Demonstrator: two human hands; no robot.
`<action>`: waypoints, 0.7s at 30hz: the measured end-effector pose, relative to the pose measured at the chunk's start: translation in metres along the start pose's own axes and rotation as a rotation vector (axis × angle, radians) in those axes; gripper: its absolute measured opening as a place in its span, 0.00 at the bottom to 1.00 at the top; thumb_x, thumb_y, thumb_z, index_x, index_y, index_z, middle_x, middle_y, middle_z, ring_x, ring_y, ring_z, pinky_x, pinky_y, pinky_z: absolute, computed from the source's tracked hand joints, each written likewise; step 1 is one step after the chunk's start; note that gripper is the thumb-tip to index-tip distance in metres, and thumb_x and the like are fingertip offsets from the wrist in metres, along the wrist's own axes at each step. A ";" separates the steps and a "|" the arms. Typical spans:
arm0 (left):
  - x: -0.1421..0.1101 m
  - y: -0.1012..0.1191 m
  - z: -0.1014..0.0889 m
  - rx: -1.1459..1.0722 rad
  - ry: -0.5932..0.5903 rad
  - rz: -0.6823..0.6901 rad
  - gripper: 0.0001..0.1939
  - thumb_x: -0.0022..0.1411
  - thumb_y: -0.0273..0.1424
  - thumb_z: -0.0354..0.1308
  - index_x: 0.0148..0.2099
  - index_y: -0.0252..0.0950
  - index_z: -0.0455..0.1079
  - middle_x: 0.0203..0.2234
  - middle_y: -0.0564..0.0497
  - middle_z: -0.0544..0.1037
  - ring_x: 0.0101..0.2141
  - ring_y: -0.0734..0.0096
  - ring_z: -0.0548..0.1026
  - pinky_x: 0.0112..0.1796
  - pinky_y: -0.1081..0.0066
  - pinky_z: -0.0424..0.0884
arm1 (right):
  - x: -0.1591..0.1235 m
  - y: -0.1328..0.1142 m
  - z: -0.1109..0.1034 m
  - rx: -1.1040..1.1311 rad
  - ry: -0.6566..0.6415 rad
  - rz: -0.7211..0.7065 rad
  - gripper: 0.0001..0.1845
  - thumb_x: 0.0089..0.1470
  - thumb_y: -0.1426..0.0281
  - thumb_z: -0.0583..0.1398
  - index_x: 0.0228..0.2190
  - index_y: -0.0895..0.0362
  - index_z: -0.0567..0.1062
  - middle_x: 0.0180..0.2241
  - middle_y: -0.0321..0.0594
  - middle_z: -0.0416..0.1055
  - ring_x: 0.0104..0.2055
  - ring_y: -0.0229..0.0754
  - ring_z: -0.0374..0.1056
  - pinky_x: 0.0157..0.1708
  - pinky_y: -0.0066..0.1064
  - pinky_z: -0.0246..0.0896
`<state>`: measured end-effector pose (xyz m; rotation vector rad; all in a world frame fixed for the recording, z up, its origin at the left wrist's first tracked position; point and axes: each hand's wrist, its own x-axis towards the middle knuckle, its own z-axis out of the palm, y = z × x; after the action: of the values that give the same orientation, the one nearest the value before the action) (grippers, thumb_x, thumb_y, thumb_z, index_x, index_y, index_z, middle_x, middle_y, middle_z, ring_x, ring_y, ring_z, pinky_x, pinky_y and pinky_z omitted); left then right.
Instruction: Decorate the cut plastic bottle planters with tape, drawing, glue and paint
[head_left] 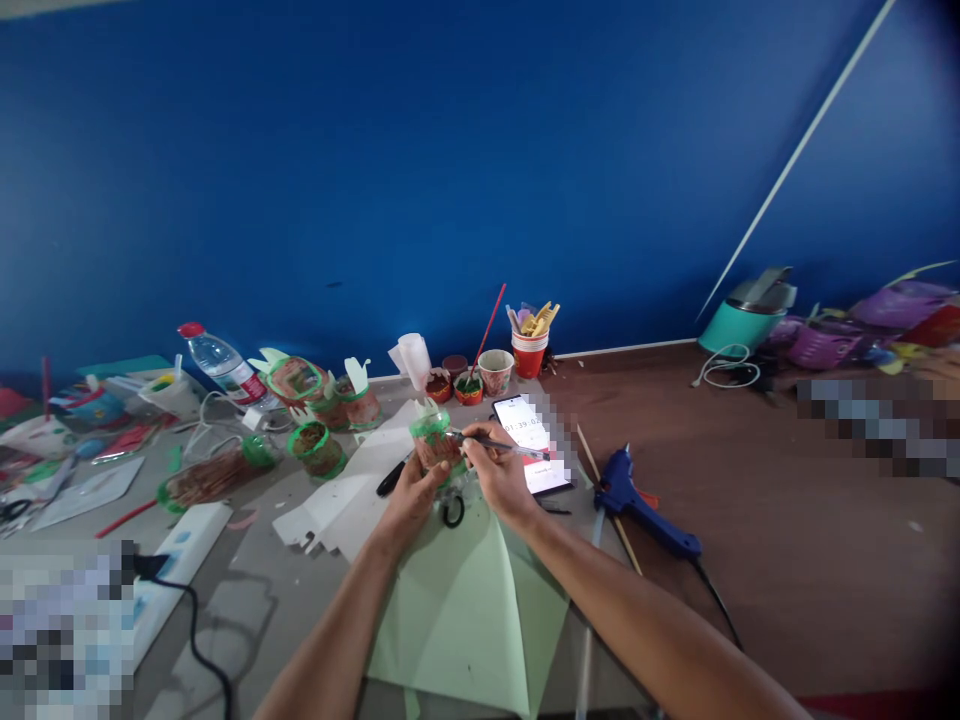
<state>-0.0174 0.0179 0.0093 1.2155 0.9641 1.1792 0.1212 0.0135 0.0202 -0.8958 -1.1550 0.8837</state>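
Note:
My left hand [411,490] is closed around a small clear plastic cup [433,440] painted brown and green, held just above the table. My right hand [495,470] pinches a thin paintbrush [510,446] whose tip meets the cup's side. Both hands hover over a light green paper sheet [472,610] and black scissors [452,510]. A phone [529,440] with a lit screen lies just right of my right hand.
A blue glue gun [637,505] lies on the brown floor at right. Paint cups [469,385], a red cup of sticks [529,350], several painted bottle pieces [319,445] and a water bottle [221,365] stand behind. A power strip [180,550] sits at left.

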 end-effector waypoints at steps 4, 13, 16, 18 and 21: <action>0.000 -0.002 -0.001 0.005 0.000 0.002 0.25 0.51 0.44 0.67 0.47 0.35 0.74 0.46 0.42 0.79 0.50 0.51 0.73 0.53 0.59 0.63 | -0.001 0.000 -0.001 -0.049 0.008 -0.037 0.06 0.53 0.65 0.57 0.31 0.54 0.72 0.22 0.31 0.66 0.23 0.37 0.63 0.24 0.28 0.59; -0.001 -0.003 -0.001 -0.009 0.004 -0.024 0.27 0.50 0.45 0.67 0.49 0.36 0.74 0.49 0.42 0.78 0.52 0.51 0.72 0.54 0.59 0.63 | 0.000 0.001 0.002 0.033 0.022 0.022 0.08 0.52 0.63 0.58 0.31 0.54 0.70 0.20 0.30 0.66 0.20 0.35 0.61 0.20 0.26 0.57; -0.001 -0.003 -0.002 -0.025 -0.021 -0.006 0.26 0.51 0.44 0.67 0.49 0.36 0.74 0.48 0.42 0.78 0.52 0.52 0.72 0.55 0.59 0.62 | 0.001 0.002 0.003 0.073 0.034 0.049 0.10 0.52 0.61 0.59 0.31 0.55 0.69 0.19 0.29 0.65 0.19 0.34 0.60 0.18 0.25 0.56; 0.000 -0.005 -0.003 -0.004 -0.019 -0.013 0.26 0.52 0.44 0.66 0.49 0.35 0.74 0.49 0.42 0.78 0.52 0.52 0.72 0.55 0.59 0.62 | 0.001 0.002 0.003 0.049 0.024 0.043 0.10 0.53 0.60 0.58 0.30 0.55 0.69 0.19 0.30 0.65 0.19 0.33 0.60 0.18 0.25 0.56; 0.000 -0.007 -0.005 0.043 -0.015 -0.019 0.26 0.53 0.44 0.65 0.50 0.35 0.73 0.49 0.41 0.78 0.52 0.53 0.72 0.54 0.60 0.62 | 0.001 0.002 0.002 0.007 0.009 0.022 0.12 0.55 0.59 0.58 0.28 0.55 0.70 0.18 0.30 0.64 0.19 0.34 0.61 0.19 0.25 0.57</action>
<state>-0.0212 0.0191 0.0018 1.2447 0.9917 1.1379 0.1189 0.0156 0.0193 -0.9077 -1.1362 0.9004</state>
